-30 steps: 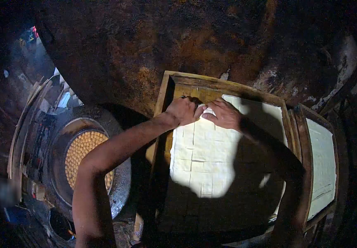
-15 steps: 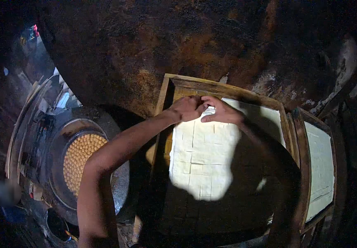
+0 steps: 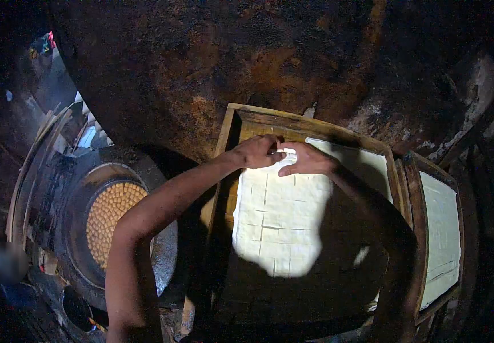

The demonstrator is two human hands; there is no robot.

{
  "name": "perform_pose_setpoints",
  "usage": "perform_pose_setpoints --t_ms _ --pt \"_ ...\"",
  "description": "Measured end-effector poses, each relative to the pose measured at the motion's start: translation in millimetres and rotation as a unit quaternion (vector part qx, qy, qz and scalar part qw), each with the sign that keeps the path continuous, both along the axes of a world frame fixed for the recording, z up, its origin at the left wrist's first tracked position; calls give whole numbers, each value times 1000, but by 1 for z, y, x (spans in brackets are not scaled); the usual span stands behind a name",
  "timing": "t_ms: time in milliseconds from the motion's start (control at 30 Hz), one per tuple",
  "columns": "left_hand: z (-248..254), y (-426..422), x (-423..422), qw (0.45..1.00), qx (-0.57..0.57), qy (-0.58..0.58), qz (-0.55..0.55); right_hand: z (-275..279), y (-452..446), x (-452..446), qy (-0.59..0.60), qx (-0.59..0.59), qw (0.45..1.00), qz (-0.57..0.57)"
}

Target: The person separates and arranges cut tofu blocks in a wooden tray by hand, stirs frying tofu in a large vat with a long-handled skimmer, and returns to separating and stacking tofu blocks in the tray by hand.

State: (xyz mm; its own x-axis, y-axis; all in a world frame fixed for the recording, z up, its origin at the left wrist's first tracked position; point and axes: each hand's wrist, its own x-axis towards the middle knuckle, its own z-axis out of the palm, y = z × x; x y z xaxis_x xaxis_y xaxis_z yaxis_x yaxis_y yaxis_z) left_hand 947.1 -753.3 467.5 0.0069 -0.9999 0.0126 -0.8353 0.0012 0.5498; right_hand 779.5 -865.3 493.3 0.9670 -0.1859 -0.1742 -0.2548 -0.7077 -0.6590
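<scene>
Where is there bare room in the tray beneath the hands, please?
The brown wooden tray is bare in its far left corner, beyond the left hand, with a narrow strip between its left wall and the scored flat white slab. It is crowded around the right hand.

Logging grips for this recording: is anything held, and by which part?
A small, white, soft-looking piece shows between the bare left hand and bare right hand; whether or where it is gripped cannot be told.
</scene>
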Motion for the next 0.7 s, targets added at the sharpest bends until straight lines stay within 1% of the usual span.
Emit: perform_pose_setpoints --t_ms 33,100,133,200,233,300,333,367,433,500,533,600,633,700 --pt "4 0 0 1000 -1 0 2 -1 0 0 0 -1 1000 2" --pt "13 -3 0 994 90 55 2 -6 -4 -1 -1 -2 1000 -15" --pt "15 -7 0 994 89 56 4 -15 -9 -1 0 -2 1000 -13" --pt "22 -9 -6 991 130 -1 -11 -30 -15 -2 -29 -60 996 -52" --pt "27 -6 -11 991 130 0 -12 -31 -16 -3 -28 -61 996 -52" --pt "38 3 -19 992 110 -46 40 -28 -14 -1 -17 -115 992 -58" --pt "32 0 -17 992 109 -47 40 -23 -11 -1 -18 -115 991 -59" --pt "22 -5 -13 993 105 -37 30 -16 -8 -1 1 -103 993 -54" --pt "19 -6 -10 994 101 -28 20 -12 -6 -2 20 -90 994 -51" --pt "16 -5 -8 994 108 3 6 -13 -8 -4 -2 9 999 -33" --pt "15 -5 -6 994 108 3 6 -15 -8 -4 -2 9 999 -32" --pt "8 -9 -2 997 73 25 1 -24 -11 -4 -50 -12 998 -37" --pt "3 -12 2 997 73 25 1 -28 -14 -4 -50 -12 998 -37" --pt "0 -17 7 996 65 59 -30 -37 -19 -4 -78 -66 994 -43"
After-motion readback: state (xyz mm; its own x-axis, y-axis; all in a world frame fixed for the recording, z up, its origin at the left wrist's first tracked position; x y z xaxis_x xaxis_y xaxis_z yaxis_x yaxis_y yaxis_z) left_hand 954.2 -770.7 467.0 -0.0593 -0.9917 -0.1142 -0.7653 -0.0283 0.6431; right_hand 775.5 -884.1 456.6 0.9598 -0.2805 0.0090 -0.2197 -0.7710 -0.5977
